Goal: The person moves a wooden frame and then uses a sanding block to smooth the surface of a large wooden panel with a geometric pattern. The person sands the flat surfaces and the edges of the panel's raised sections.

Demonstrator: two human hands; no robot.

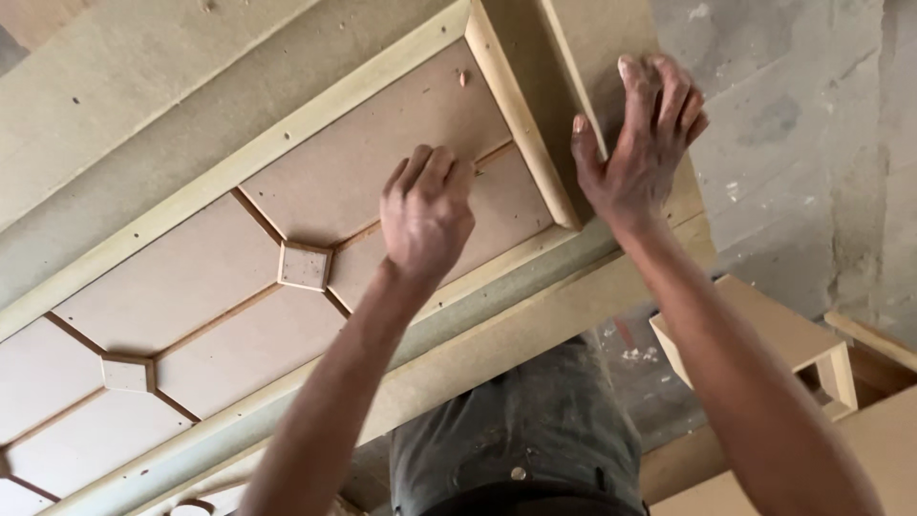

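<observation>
Item: stiff, light-looking fibreboard strip (585,72), which I pinch edgewise in my right hand (638,143); left hand (426,212) curled shut, steadying the panelled frame (516,110).

From here I can't see the fingertips of my left hand (427,212), curled under against the panelled board (191,277), so I can't tell whether they pinch anything. That board runs off the left and bottom edges of the frame. The loose wooden piece (597,48) under my right hand (638,143) is cut off at the top edge, and my palm hides its lower end.
</observation>
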